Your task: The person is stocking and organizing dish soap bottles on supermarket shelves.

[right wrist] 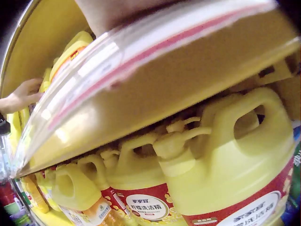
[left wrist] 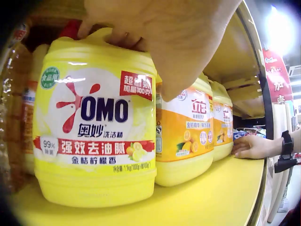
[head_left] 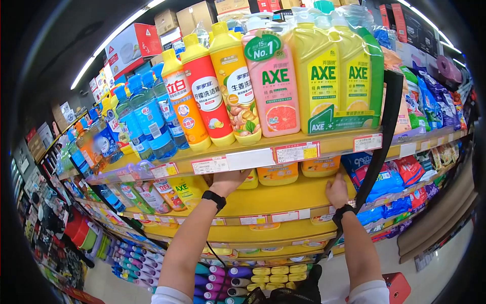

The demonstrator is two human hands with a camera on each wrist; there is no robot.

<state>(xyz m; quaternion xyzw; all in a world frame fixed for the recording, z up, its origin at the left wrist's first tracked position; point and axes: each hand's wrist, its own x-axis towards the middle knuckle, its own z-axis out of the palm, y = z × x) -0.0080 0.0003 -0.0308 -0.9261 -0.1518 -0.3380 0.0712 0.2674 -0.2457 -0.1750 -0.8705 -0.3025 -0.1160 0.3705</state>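
Note:
My left hand [head_left: 228,181] reaches under the upper shelf's edge. In the left wrist view this hand [left wrist: 174,40] lies over the top of a yellow OMO bottle [left wrist: 96,117], its fingers curled round the handle area, partly hidden. The bottle stands upright on a yellow shelf [left wrist: 221,193]. To its right are two yellow bottles with orange labels [left wrist: 188,125] [left wrist: 223,117]. My right hand [head_left: 336,191] rests at the shelf's right end, fingers relaxed; the left wrist view shows this hand [left wrist: 254,147] beside the farther bottle, holding nothing.
Above, tall detergent bottles [head_left: 276,86] line the upper shelf [head_left: 238,161] with its price tags. A dark upright post [head_left: 382,137] stands right of my right hand. Large yellow jugs [right wrist: 225,160] fill the shelf below. Colourful bottles [head_left: 217,278] stand near the floor.

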